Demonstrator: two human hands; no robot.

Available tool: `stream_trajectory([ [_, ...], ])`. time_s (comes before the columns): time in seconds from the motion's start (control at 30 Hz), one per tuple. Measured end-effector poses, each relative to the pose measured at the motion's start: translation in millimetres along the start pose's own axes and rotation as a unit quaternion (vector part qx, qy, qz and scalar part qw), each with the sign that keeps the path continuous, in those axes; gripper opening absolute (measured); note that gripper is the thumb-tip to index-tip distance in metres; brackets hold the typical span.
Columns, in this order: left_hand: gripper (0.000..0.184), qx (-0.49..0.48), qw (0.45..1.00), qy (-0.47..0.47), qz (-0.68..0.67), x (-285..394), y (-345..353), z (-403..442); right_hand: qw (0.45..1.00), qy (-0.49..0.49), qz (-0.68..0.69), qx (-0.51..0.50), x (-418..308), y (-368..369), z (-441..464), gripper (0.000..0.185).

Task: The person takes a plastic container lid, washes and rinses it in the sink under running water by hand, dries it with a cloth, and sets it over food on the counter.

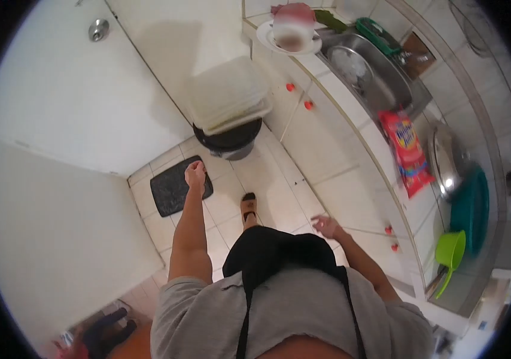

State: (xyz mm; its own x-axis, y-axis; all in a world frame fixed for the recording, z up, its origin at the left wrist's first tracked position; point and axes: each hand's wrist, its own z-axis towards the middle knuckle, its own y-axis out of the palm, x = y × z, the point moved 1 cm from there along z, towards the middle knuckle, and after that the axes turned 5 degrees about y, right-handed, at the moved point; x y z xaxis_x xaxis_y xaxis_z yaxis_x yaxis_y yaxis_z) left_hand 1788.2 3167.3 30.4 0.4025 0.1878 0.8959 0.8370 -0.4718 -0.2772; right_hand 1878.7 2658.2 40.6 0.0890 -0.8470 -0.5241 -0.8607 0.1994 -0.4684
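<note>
Tiled floor [225, 206] below, white cabinets [321, 158] to the right with tiled surface [424, 218] on top. Left hand [195, 175] in front of dark mat [172, 192] lying on floor, fingers curled in; can't tell if gripping anything. Right hand [325, 226] bare, fingers loosely spread, near cabinet fronts. Black bin [234, 146] beyond mat, translucent tub [225, 93] above it. Red packet [408, 152] on surface beside sink [393, 93].
</note>
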Motion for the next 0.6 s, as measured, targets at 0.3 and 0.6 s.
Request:
stream_trajectory([
  [0.3, 0.046, 0.010, 0.932, 0.091, 0.352, 48.5, 91.4, 242.3, 0.995, 0.102, 0.018, -0.008, -94.0, -48.3, 29.9, 0.036],
  [0.6, 0.035, -0.123, 0.721, 0.235, 0.640, 47.3, 100.2, 291.6, 0.997, 0.074, 0.028, 0.012, -146.5, -80.1, 39.7, 0.035],
])
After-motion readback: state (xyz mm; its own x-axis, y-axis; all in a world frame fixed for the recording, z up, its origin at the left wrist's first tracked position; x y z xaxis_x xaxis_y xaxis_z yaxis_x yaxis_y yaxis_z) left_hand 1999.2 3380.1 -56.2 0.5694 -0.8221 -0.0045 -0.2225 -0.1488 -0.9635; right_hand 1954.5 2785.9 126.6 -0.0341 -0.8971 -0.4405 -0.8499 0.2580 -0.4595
